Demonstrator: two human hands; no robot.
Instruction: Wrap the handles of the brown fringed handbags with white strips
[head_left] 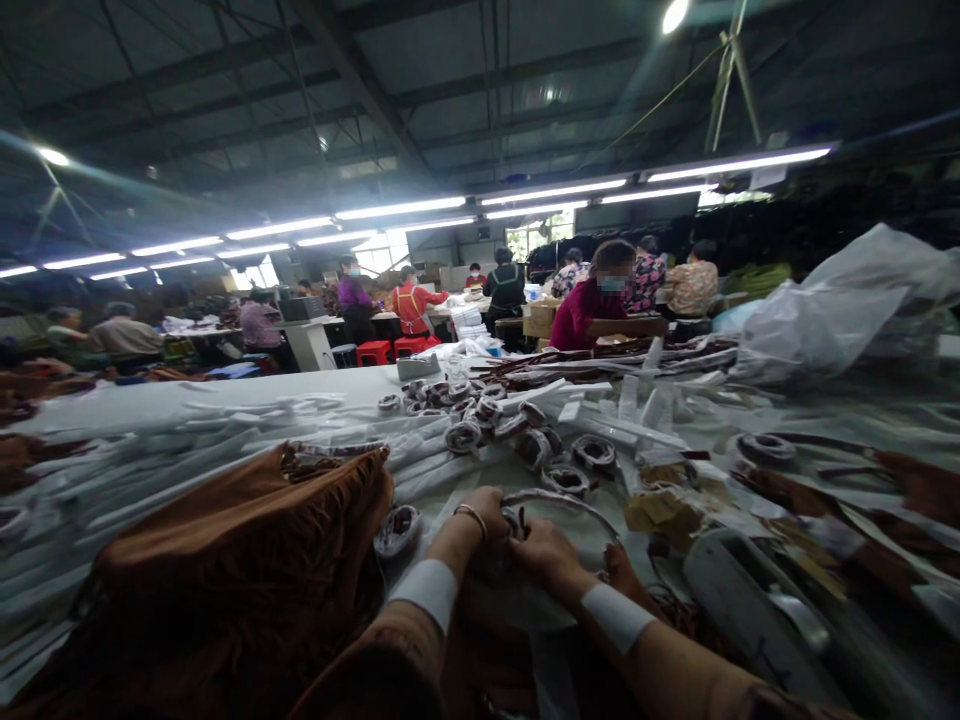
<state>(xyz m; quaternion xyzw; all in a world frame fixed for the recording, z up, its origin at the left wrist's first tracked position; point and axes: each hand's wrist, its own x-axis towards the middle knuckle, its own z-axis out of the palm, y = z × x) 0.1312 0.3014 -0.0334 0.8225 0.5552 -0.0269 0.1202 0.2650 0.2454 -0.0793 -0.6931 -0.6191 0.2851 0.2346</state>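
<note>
My left hand (484, 512), with a bracelet on its wrist, closes around a strap (566, 497) covered in whitish wrapping. Close beside it, my right hand (546, 552) pinches the same strap. Part of the strap arcs above my right hand toward a brown piece (621, 572); the bit inside my fingers is hidden. White bands circle both forearms. Several wrapped straps lie coiled beyond my hands, among them one coil (463, 436) and another coil (594, 452). One more coil (397, 530) rests left of my left wrist, against brown fringed material (247, 510).
White strips (225, 440) cover the table's left side. To the right are a grey boxy object (742, 590), torn brown paper (664, 510) and a translucent plastic bag (825, 315). Across the table sits a person in a magenta top (574, 318); others work farther back.
</note>
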